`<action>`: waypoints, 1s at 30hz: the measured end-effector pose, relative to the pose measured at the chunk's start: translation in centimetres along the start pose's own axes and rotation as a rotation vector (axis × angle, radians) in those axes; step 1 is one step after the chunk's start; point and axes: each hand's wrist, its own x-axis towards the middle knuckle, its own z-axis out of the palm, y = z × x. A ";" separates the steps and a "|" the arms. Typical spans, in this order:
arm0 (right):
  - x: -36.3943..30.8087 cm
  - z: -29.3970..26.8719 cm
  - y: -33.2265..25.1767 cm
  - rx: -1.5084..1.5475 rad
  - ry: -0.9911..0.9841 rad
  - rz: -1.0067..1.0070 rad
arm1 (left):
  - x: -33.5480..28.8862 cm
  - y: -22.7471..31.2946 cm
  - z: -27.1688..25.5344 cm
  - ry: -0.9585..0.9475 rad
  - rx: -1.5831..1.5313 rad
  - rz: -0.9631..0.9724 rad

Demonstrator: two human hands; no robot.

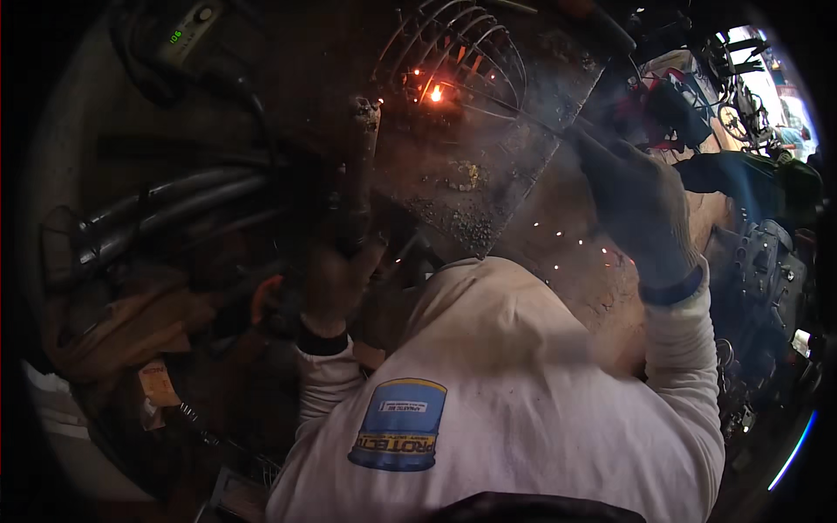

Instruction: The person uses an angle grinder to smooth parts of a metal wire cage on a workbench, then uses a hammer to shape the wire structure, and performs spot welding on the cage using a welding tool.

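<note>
A bright orange arc spot [436, 92] glows beneath a cage of curved metal wires [501, 63], on a dark, scorched metal plate [523, 166]. My right hand [641, 196], in a dark work glove, reaches over the plate's right edge. Its fingers are closed at the end of a thin metal rod [542, 125] that runs toward the cage. In deep shadow, my left hand [338, 277] is beside the lower end of an upright, crusted round bar [364, 144]; its fingers are too dark to make out.
Grit [475, 222] lies at the plate's near corner, with sparks [558, 244] beyond it. A machine with a green display [187, 35] stands at far left. Dark pipes [174, 205] lie at left. A motorbike [741, 113] is at far right; smoke hangs about.
</note>
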 end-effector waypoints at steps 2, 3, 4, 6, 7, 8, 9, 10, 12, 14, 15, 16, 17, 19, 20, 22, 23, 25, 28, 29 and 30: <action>0.0 0.1 -0.3 -0.039 -0.011 0.025 | -0.1 -0.9 0.1 -0.088 -0.359 -0.248; 0.0 0.4 -0.3 -0.044 -0.006 0.026 | -0.2 -0.9 0.1 -0.088 -0.360 -0.242; -0.2 0.7 -0.3 -0.034 0.032 0.024 | -0.2 -0.6 0.1 -0.058 -0.340 -0.225; -0.1 0.8 -0.3 -0.028 0.071 0.021 | -0.5 -0.2 0.2 -0.025 -0.324 -0.204; 0.0 0.6 -0.3 -0.031 0.050 0.021 | -0.6 0.0 0.2 -0.006 -0.338 -0.207; 0.1 0.5 -0.4 -0.032 0.029 0.023 | -0.8 0.1 0.2 0.013 -0.350 -0.211; 0.1 0.4 -0.4 -0.034 0.032 0.023 | -0.9 -0.2 0.0 0.013 -0.351 -0.207; 0.1 0.3 -0.4 -0.058 -0.013 0.043 | -1.0 -0.8 -0.1 0.001 -0.325 -0.200; -0.1 0.1 -0.4 -0.086 -0.059 0.066 | -1.2 -1.0 -0.2 -0.015 -0.304 -0.191; -0.2 0.0 -0.5 -0.052 -0.023 0.046 | -1.4 -0.7 -0.4 0.003 -0.262 -0.138; -0.3 -0.3 -0.8 -0.053 -0.024 0.045 | -1.6 -0.8 -0.5 0.003 -0.264 -0.139; -0.4 -0.9 -1.1 -0.074 -0.021 0.057 | -1.8 -0.8 -0.6 0.001 -0.273 -0.141; -0.6 -1.3 -1.5 -0.094 -0.021 0.068 | -2.0 -1.0 -0.6 -0.002 -0.285 -0.146; -1.7 -1.8 -1.1 -0.063 0.001 0.062 | -2.2 -2.1 -0.7 -0.010 -0.293 -0.141; -2.4 -2.0 -1.1 -0.031 0.027 0.061 | -2.4 -2.4 -0.8 -0.021 -0.299 -0.131; -3.6 -1.8 -2.3 0.095 0.012 0.088 | -2.7 -2.5 -1.0 -0.048 -0.285 -0.148; -3.9 -1.6 -2.9 0.223 0.009 0.116 | -2.8 -2.4 -1.2 -0.073 -0.264 -0.155; -3.9 -0.9 -4.0 0.155 -0.027 0.094 | -3.1 -2.4 -1.3 -0.069 -0.267 -0.153; -3.9 0.0 -4.6 0.031 -0.047 0.077 | -3.2 -2.4 -1.4 -0.063 -0.268 -0.122; -3.8 0.2 -4.7 -0.021 -0.032 0.082 | -3.2 -2.5 -1.4 -0.062 -0.264 -0.096; -3.5 0.1 -5.0 -0.024 -0.030 0.085 | -3.1 -2.5 -1.3 -0.064 -0.265 -0.092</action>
